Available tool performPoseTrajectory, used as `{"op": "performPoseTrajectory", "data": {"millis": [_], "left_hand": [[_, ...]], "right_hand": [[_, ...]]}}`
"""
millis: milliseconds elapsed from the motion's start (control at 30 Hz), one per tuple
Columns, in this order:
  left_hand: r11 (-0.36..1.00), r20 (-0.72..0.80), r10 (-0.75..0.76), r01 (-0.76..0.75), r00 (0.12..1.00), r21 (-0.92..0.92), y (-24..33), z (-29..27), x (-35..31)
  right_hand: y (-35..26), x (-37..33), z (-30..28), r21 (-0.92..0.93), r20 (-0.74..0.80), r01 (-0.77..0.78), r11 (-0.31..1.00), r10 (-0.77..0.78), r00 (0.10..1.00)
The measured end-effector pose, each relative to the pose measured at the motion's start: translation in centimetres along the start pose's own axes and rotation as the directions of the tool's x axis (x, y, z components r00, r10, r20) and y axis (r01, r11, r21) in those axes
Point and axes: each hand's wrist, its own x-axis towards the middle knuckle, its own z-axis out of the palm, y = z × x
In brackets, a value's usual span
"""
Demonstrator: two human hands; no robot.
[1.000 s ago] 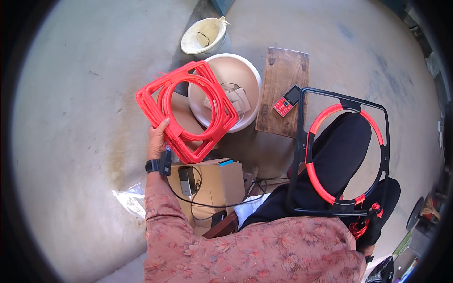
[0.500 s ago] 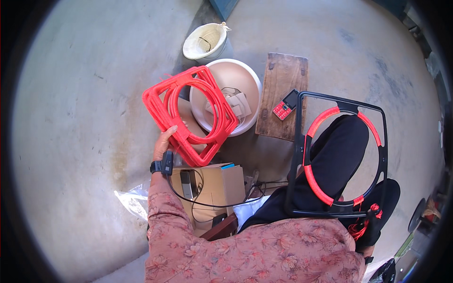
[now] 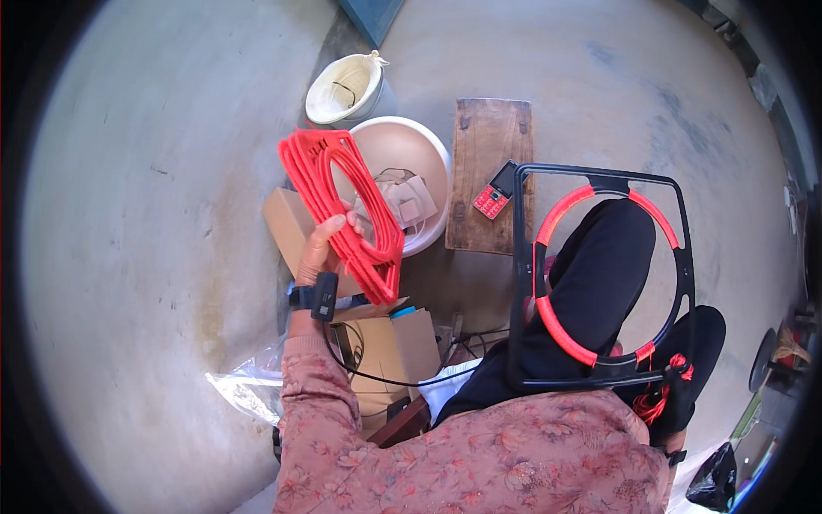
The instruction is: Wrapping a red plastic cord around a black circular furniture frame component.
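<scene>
My left hand [image 3: 330, 240] is closed on a stack of red cord-wrapped square frames [image 3: 377, 244] with round openings, tilted nearly edge-on above the tub. Across my thighs stands a black square frame [image 3: 689, 274] with a ring inside, held at its lower right corner by my right hand [image 3: 679, 403], which looks dark-gloved. Parts of the ring are wrapped in red cord [image 3: 565, 334]; black stretches show between them. A loose bundle of red cord [image 3: 655, 404] hangs beside my right hand, whose fingers are partly hidden.
Ahead stands a white tub [image 3: 441, 163] with pale boxes and wire inside. A pail with a straw hat [image 3: 342, 90] is behind it. A red phone [image 3: 495, 195] lies on a wooden stool [image 3: 488, 128]. Cardboard boxes [image 3: 419, 343] and a black cable [image 3: 390, 373] are near my left arm.
My left hand has turned the red stack from facing up to nearly edge-on. The view has shifted slightly; the black frame stays in my right hand.
</scene>
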Motion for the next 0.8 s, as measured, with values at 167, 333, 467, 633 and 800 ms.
{"op": "performPoseTrajectory", "data": {"millis": [167,333,467,633,800], "left_hand": [[0.941,-0.073,0.043,-0.016,0.996,0.339,4.6,4.7,-0.2],[0.546,-0.068,0.143,-0.021,0.987,0.838,6.1,9.7,-1.9],[0.249,0.014,0.152,-0.051,0.988,0.967,4.9,10.3,-1.6],[-0.111,0.005,0.073,0.003,0.997,0.994,3.6,10.6,-1.4],[-0.43,0.006,0.026,0.005,1.0,0.903,2.5,8.5,-0.9]], "right_hand": [[1.8,-0.9,1.3,0.315,-0.014,-0.242,0.918,0.259,0.966],[3.2,-0.2,1.4,0.768,0.407,-0.628,0.129,0.658,0.633],[2.2,0.1,2.2,0.599,0.173,-0.57,0.563,0.604,0.778],[1.3,0.5,1.1,0.071,-0.093,0.0,0.997,0.006,0.996],[1.7,0.5,0.6,0.733,0.381,-0.601,0.318,0.54,0.751]]}}
